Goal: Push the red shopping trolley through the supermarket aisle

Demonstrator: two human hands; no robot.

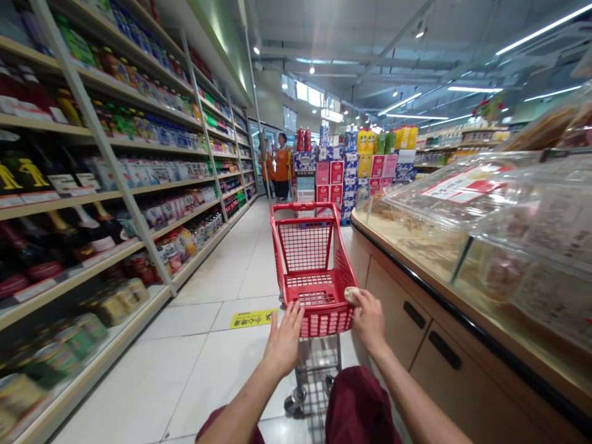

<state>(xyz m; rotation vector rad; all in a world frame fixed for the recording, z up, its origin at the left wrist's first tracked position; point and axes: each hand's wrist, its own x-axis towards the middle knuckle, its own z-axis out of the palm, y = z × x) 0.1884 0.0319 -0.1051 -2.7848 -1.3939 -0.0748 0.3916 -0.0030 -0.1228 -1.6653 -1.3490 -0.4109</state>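
A red plastic shopping cart (326, 324) stands right in front of me, its basket bare of goods. My left hand (284, 339) lies at the basket's near left edge, fingers stretched out and apart from one another. Between the thumb and fingers of my right hand (369, 319) is a small pale round piece (351, 295) that looks like a cracker or cookie. That hand is at the basket's near right corner; whether it also touches the rim I cannot tell.
Drink shelves (157, 148) line the left side. On the right runs a wooden counter (416, 271) with clear covers. Ahead are stacked drink boxes (330, 182) and people in orange tops (281, 165). A yellow sign (252, 318) is stuck on the tiled floor.
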